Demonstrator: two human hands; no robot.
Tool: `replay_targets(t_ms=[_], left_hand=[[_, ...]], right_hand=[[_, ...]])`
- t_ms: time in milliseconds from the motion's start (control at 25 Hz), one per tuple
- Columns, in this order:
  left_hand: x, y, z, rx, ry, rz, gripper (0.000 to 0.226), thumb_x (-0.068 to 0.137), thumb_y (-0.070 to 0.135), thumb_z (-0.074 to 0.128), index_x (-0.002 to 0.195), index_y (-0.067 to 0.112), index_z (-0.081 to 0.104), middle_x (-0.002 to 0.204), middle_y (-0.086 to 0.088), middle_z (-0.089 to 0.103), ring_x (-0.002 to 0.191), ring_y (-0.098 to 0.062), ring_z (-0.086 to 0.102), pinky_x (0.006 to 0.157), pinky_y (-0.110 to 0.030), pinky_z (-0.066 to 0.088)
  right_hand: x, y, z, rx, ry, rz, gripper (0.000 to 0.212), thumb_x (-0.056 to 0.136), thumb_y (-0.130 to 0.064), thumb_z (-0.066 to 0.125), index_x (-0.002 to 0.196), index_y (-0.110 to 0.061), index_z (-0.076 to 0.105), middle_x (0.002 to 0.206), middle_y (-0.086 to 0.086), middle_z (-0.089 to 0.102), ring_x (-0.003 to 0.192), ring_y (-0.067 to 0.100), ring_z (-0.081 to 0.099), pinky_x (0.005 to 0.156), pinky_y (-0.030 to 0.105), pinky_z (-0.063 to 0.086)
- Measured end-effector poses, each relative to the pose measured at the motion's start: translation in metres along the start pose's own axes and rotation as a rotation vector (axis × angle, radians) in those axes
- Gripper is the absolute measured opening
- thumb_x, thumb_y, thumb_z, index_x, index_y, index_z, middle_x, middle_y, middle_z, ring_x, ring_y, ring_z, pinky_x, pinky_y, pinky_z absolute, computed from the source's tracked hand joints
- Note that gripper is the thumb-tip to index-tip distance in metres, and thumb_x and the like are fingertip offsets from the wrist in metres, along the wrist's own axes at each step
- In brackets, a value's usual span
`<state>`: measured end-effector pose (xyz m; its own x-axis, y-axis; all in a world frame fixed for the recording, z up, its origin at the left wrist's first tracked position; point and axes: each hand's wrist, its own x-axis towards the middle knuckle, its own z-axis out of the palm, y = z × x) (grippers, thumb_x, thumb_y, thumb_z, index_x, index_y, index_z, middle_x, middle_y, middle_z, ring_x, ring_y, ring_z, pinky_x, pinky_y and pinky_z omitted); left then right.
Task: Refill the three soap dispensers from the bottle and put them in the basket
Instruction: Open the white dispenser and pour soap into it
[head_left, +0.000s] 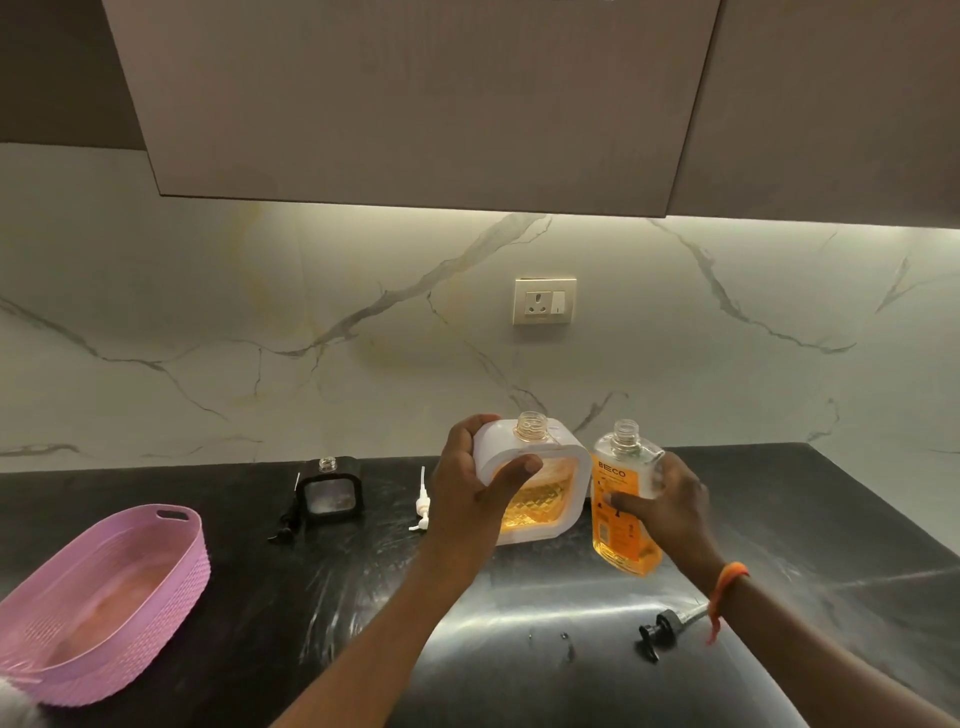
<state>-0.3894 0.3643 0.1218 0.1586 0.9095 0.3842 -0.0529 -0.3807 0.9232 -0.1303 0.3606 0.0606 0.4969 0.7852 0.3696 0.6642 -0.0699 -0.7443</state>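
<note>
Two containers are up off the black stone counter (291, 582): my left hand (470, 483) grips the white square-framed dispenser with the amber faceted window (540, 493), my right hand (670, 504) wraps the clear refill bottle of orange soap (623, 519). Both necks are uncapped and just beside each other. I'd tip the bottle slowly, lip over the dispenser's mouth, keeping the dispenser level. The black square dispenser (330, 493) waits to the left, beyond the white pump (423, 506). The pink oval plastic basket (104, 587) sits empty, well apart, with open counter between.
</note>
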Motion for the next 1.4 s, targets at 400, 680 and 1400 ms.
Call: replay_targets(t_ms=[400, 680, 1400], left_hand=[[0.005, -0.042, 0.013, -0.010, 0.031, -0.034, 0.055, 0.077, 0.039, 0.076, 0.123, 0.035, 0.045, 0.109, 0.016, 0.057, 0.101, -0.002, 0.061, 0.071, -0.021, 0.057], [0.002, -0.085, 0.022, 0.011, 0.094, -0.079, 0.053, 0.081, 0.047, 0.072, 0.123, 0.033, 0.042, 0.111, 0.016, 0.055, 0.105, 0.002, 0.058, 0.070, -0.017, 0.056], [-0.041, -0.219, 0.010, 0.236, -0.038, -0.135, 0.075, 0.077, 0.071, 0.055, 0.128, 0.018, 0.040, 0.134, 0.001, 0.050, 0.125, -0.012, 0.051, 0.084, -0.018, 0.054]], right_hand=[[-0.026, 0.052, 0.038, 0.048, 0.036, 0.123, 0.056, 0.061, -0.015, 0.090, 0.103, -0.005, 0.055, 0.098, 0.006, 0.061, 0.084, 0.018, 0.055, 0.059, 0.012, 0.035], [-0.033, 0.076, 0.055, 0.088, 0.014, 0.168, 0.060, 0.062, -0.020, 0.090, 0.108, -0.009, 0.053, 0.106, 0.009, 0.064, 0.091, 0.021, 0.061, 0.063, 0.015, 0.043], [-0.063, 0.106, 0.069, 0.126, 0.074, 0.302, 0.067, 0.062, -0.037, 0.089, 0.112, -0.019, 0.047, 0.112, 0.000, 0.062, 0.100, 0.017, 0.062, 0.081, 0.042, 0.056]])
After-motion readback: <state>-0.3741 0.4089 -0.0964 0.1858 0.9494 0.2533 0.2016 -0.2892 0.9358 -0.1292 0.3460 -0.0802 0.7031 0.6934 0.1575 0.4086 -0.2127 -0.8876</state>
